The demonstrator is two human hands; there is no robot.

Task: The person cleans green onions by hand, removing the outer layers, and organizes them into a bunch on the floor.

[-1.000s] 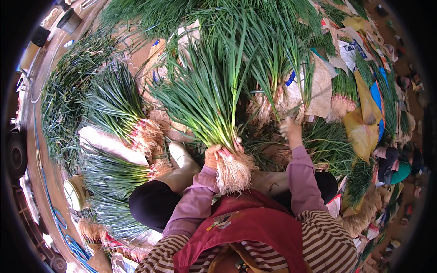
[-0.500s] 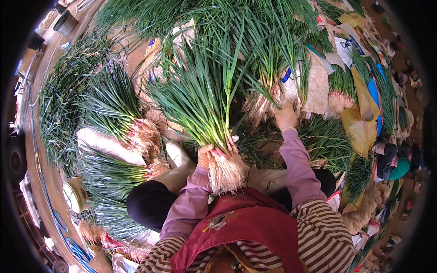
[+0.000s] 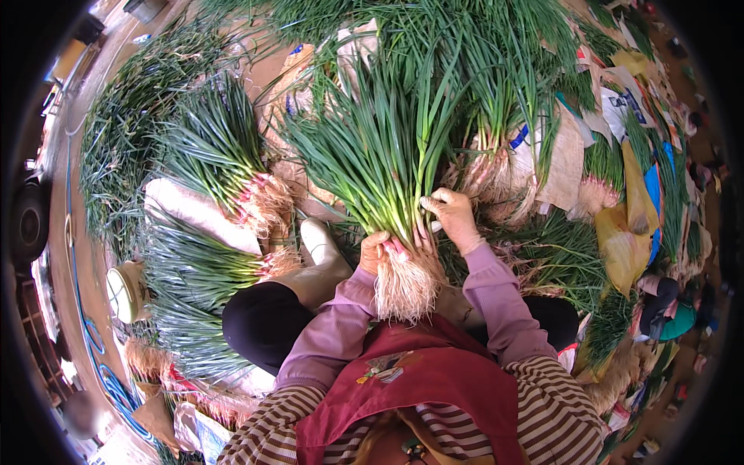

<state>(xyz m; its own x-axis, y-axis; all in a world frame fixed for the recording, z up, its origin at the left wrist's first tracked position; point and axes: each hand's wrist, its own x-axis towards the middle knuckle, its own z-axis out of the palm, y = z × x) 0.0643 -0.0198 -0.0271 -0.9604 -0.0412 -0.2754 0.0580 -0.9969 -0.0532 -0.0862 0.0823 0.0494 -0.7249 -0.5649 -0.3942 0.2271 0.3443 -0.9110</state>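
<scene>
A thick bunch of spring onions (image 3: 391, 170) stands in front of me, with long green leaves fanning away, pink-white bulbs and pale roots hanging toward my lap. My left hand (image 3: 373, 253) is wrapped round the left side of the bunch, just above the roots. At its right edge my right hand (image 3: 454, 218) is closed on some stalks, thumb and fingertips against them. Another pile of spring onions (image 3: 488, 159) lies just beyond my right hand, partly over a pale sack (image 3: 559, 167).
Sorted bunches (image 3: 221, 155) lie to my left on pale sacking, near a cream bucket (image 3: 128, 291). A large heap of greens (image 3: 132, 139) spreads at the far left. Yellow sacking (image 3: 624, 248) and loose leaves (image 3: 566, 252) are at the right. A blue hose (image 3: 116, 387) runs along the left floor.
My right hand has come from the pile at the right to the right edge of the bunch. My left hand keeps its hold. The whole view has shifted slightly.
</scene>
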